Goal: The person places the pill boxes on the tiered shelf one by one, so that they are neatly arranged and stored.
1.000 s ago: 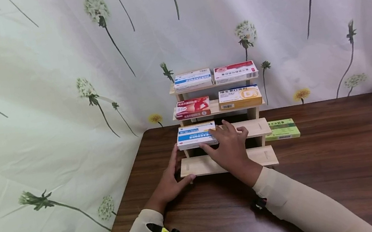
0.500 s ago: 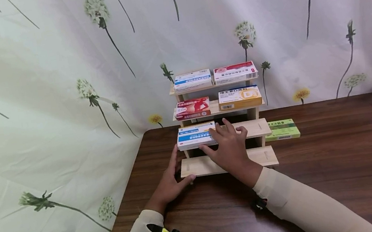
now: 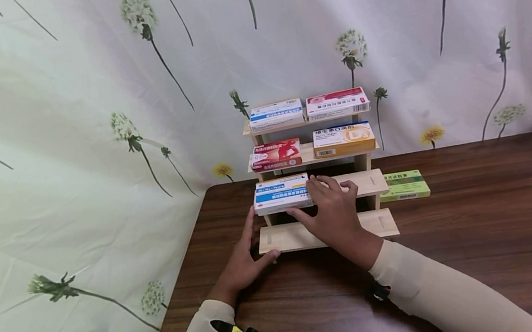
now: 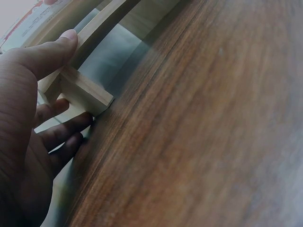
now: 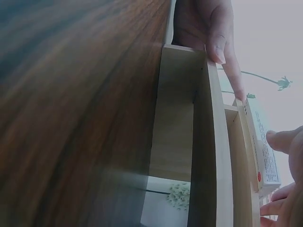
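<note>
A blue-and-white medicine box (image 3: 277, 194) lies flat on the left half of the second-lowest step of a wooden tiered rack (image 3: 327, 231). My right hand (image 3: 335, 210) is at the box's right end. Its thumb touches the front face, also visible in the right wrist view on the box (image 5: 259, 146), and the curled fingers lie against the right end. At the rack's left end is my left hand (image 3: 240, 264), with its thumb (image 4: 64, 45) against the lowest board's front edge. Its other fingers are spread along the side of the rack and hold nothing loose.
Higher steps carry a red box (image 3: 274, 155), a yellow-and-white vitamin D box (image 3: 343, 139), another blue-and-white box (image 3: 275, 114) and a red-and-white box (image 3: 336, 104). A green box (image 3: 405, 185) lies on the brown table (image 3: 489, 241) right of the rack. A flowered curtain (image 3: 89, 158) hangs behind.
The fingers of my right hand have slid off the box's top toward its right end, and the forearm has shifted slightly right. The left hand and the box look unmoved.
</note>
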Tool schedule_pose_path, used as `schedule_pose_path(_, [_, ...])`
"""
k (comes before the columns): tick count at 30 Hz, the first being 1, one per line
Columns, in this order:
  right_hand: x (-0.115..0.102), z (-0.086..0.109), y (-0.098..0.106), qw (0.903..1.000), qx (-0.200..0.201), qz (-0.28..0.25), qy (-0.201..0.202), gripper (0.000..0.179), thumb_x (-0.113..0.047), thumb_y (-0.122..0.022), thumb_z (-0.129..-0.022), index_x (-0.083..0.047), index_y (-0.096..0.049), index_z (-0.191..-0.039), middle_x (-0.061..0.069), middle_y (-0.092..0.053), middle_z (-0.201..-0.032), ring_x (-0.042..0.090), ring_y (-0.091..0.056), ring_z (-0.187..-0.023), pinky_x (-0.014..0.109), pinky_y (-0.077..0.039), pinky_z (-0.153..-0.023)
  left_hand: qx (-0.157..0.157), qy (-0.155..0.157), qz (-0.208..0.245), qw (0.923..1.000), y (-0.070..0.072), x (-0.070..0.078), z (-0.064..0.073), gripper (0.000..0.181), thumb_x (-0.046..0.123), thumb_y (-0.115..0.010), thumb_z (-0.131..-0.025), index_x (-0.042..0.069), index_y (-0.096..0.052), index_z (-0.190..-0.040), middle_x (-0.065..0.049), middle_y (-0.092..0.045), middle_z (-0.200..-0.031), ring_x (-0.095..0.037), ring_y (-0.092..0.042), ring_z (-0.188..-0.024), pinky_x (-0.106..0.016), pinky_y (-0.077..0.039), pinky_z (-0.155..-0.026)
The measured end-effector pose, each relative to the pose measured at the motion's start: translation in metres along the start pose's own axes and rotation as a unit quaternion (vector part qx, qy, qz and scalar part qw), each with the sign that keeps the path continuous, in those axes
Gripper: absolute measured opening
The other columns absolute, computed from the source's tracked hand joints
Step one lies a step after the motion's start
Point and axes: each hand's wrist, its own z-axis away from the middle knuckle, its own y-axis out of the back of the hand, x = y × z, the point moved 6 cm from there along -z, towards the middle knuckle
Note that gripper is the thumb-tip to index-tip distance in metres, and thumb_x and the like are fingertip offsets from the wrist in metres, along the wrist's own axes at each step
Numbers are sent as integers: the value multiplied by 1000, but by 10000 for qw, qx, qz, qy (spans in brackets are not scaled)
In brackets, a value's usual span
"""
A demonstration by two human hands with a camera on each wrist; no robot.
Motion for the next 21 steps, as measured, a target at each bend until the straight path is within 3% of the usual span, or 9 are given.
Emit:
schedule_pose_path(5, [8, 3, 6, 9999, -39, -148, 0, 68, -50, -94, -86, 0, -78, -129, 22, -75, -137, 38, -70, -129, 73, -38, -97, -8, 58, -15, 10000, 0, 0, 0, 114, 32, -82, -101, 47, 3, -175, -19, -39, -175, -44, -48, -156, -69, -36, -125])
schedule_pose_path(21, [37, 11, 29, 9992, -172, -223, -293, 74, -49, -96, -82, -1, -76, -135, 22, -71, -144, 41, -67, -132, 75, -38, -100, 64, 55, -63, 9999, 0, -3, -1, 115, 33, -84, -100, 47, 2, -174, -16, -36, -177, -44, -47, -158, -68, -35, -126])
